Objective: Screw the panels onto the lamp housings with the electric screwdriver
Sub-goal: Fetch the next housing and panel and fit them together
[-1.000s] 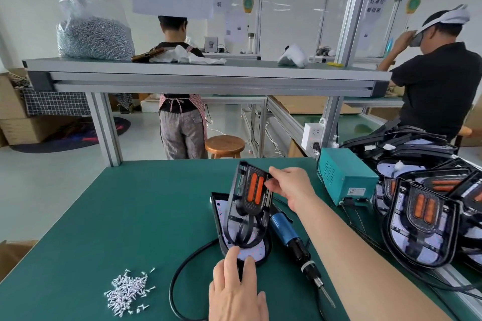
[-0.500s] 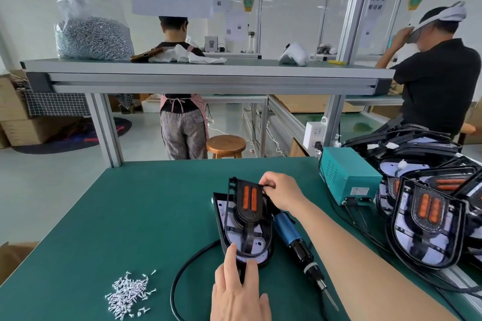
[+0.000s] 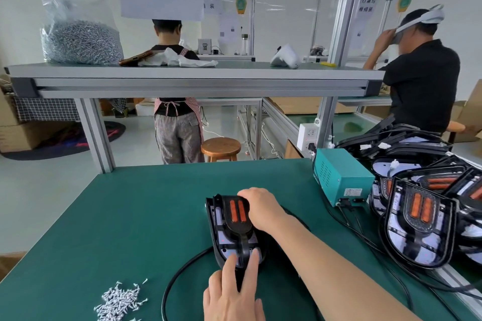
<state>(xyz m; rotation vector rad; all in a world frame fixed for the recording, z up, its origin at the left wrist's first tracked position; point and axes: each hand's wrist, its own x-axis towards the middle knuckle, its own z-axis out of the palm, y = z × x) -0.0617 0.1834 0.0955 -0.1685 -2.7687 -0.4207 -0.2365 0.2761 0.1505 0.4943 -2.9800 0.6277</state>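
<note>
Evidently pressed down with the left hand (image 3: 232, 294), two straight fingers (image 3: 230, 263) on the near end of the panel (image 3: 237, 212), and gripped its far edge with the right hand (image 3: 260, 210), fingers curled over, probably to seat it squarely in the lamp housing (image 3: 216, 219) lying on the table (image 3: 143, 216); kept screws (image 3: 118, 302) heaped near-left.

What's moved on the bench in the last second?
The right hand has swung the panel down from nearly upright to lie flat on the lamp housing, still gripping its top edge. The left hand slid forward; its fingers now press the panel's lower end. The screwdriver has gone out of sight behind the right arm. The screw pile, green power box and stacked housings stayed put.
</note>
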